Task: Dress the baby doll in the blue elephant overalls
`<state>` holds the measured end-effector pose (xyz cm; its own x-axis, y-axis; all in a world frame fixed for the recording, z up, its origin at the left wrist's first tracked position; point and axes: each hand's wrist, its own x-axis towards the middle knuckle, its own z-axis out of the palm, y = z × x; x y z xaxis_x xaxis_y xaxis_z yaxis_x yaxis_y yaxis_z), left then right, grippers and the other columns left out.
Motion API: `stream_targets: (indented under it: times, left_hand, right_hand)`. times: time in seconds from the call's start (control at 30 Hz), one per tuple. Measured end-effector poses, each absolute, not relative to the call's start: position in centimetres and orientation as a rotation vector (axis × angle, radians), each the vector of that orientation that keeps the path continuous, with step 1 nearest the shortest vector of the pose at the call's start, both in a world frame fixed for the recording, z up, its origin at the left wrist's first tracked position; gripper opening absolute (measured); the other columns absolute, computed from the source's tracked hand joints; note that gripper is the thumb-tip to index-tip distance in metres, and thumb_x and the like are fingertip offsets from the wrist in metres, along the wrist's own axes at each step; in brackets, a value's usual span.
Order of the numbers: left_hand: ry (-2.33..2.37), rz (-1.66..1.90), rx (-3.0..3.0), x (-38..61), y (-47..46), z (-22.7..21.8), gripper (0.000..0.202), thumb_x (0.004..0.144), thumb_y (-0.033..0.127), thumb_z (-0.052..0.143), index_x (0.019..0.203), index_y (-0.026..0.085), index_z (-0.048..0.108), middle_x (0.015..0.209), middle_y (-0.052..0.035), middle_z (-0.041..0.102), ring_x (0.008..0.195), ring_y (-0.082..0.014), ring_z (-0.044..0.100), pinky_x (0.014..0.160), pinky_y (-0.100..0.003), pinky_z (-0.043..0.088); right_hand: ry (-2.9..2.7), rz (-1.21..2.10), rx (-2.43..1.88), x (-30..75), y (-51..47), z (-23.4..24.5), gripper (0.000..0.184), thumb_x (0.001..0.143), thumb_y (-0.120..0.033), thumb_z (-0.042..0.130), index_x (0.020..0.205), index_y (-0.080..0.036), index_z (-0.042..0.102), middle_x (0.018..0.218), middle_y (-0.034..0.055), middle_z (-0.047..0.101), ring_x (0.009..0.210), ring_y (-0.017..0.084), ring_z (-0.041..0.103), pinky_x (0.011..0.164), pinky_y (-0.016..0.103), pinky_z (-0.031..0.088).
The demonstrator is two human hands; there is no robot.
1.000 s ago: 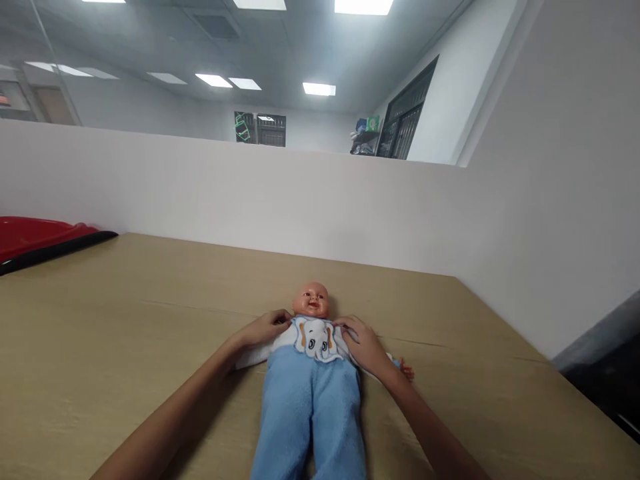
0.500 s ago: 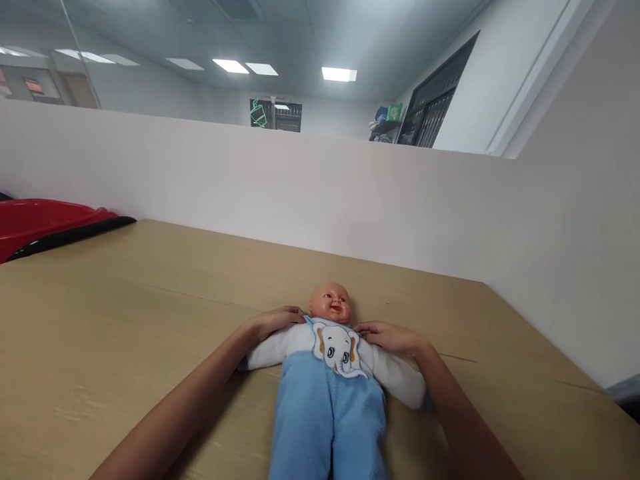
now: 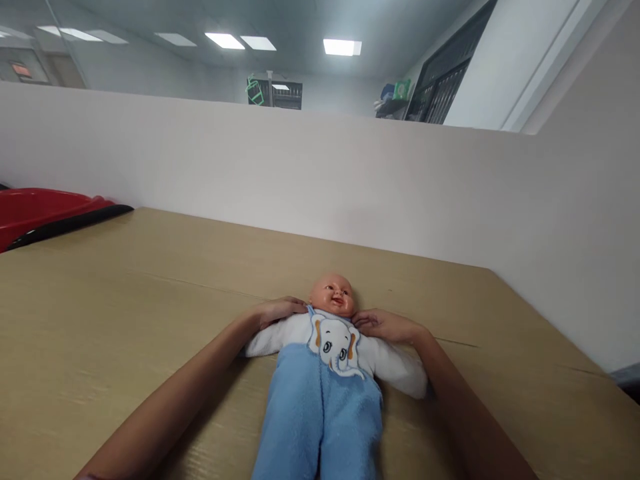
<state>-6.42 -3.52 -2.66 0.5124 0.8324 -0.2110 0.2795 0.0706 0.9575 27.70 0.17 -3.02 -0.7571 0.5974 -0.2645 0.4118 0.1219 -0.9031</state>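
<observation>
A baby doll (image 3: 333, 295) lies on its back on the table, head toward the wall. Its outfit (image 3: 320, 400) has blue trousers, white sleeves and an elephant face on the chest. At the doll's shoulder on the left side of the view, my left hand (image 3: 281, 311) has its fingers closed on the cloth beside the neck; the fingertips are partly hidden. My right hand (image 3: 387, 325) is at the opposite shoulder, fingers curled on the collar just under the chin. Both sleeves spread outward beneath my wrists. The doll's feet are out of view.
The wooden table (image 3: 150, 280) meets a white wall (image 3: 300, 173) with a window above it. A red tub-like object (image 3: 45, 207) with a black edge stands at the far left. A dark object (image 3: 627, 380) shows at the right edge.
The view has tilted slightly downward. My right hand has come closer to the doll's neck, its fingers more curled at the collar. My left hand stays at the shoulder.
</observation>
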Motion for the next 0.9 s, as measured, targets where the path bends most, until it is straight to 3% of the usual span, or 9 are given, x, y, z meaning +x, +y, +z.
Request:
stream_targets:
  times: [0.2,0.33,0.43,0.5,0.67,0.9]
  left_hand:
    - [0.900,0.454,1.694,-9.5,-2.3,-1.6,0.028,0.083,0.040,0.078,0.102,0.019,0.077,0.115,-0.0062,0.078,0.111,-0.0240,0.066,0.099,-0.030,0.048]
    - [0.849,0.371,1.787,-10.2,-2.3,-1.2,0.021,0.082,0.031,0.078,0.100,0.019,0.078,0.104,-0.0034,0.079,0.099,-0.0212,0.066,0.091,-0.029,0.047]
    - [0.821,0.329,1.817,-9.3,-2.8,-1.3,0.016,0.084,0.033,0.077,0.087,0.018,0.076,0.093,-0.0010,0.077,0.092,-0.0206,0.065,0.085,-0.028,0.046]
    - [0.807,0.314,1.807,-8.6,-3.1,-1.5,0.021,0.084,0.038,0.078,0.088,0.018,0.076,0.093,-0.0011,0.077,0.092,-0.0211,0.065,0.085,-0.028,0.046]
    - [0.818,0.327,1.724,-8.1,-3.5,-1.9,0.032,0.079,0.045,0.081,0.098,0.019,0.078,0.098,-0.0044,0.078,0.092,-0.0231,0.067,0.086,-0.032,0.050]
    - [0.972,0.452,1.536,-7.4,-3.6,-2.8,0.024,0.070,0.033,0.078,0.089,0.018,0.075,0.095,-0.0049,0.077,0.092,-0.0224,0.067,0.086,-0.032,0.052]
  right_hand:
    - [-2.237,1.577,-1.090,29.2,-0.4,-1.0,0.043,0.078,-0.048,0.084,0.110,-0.020,0.083,0.109,0.0109,0.083,0.102,0.029,0.076,0.093,0.040,0.059]
    - [-2.301,1.516,-1.082,28.4,-0.6,-1.4,0.033,0.079,-0.038,0.079,0.104,-0.018,0.084,0.103,0.0085,0.084,0.097,0.028,0.076,0.088,0.037,0.059]
    - [-2.343,1.483,-1.044,27.1,-0.9,-2.2,0.031,0.080,-0.033,0.074,0.106,-0.018,0.083,0.104,0.0070,0.083,0.097,0.027,0.076,0.088,0.036,0.058]
    - [-2.365,1.469,-1.007,26.5,-1.1,-2.6,0.030,0.081,-0.032,0.073,0.107,-0.019,0.082,0.106,0.0065,0.083,0.099,0.026,0.075,0.091,0.036,0.058]
    - [-2.377,1.485,-0.900,26.4,-1.5,-2.8,0.033,0.084,-0.036,0.074,0.112,-0.019,0.078,0.114,0.0091,0.081,0.107,0.027,0.073,0.096,0.038,0.057]
    - [-2.341,1.518,-0.849,26.9,-1.8,-3.3,0.041,0.081,-0.051,0.080,0.107,-0.019,0.078,0.110,0.0089,0.081,0.104,0.027,0.074,0.095,0.041,0.058]
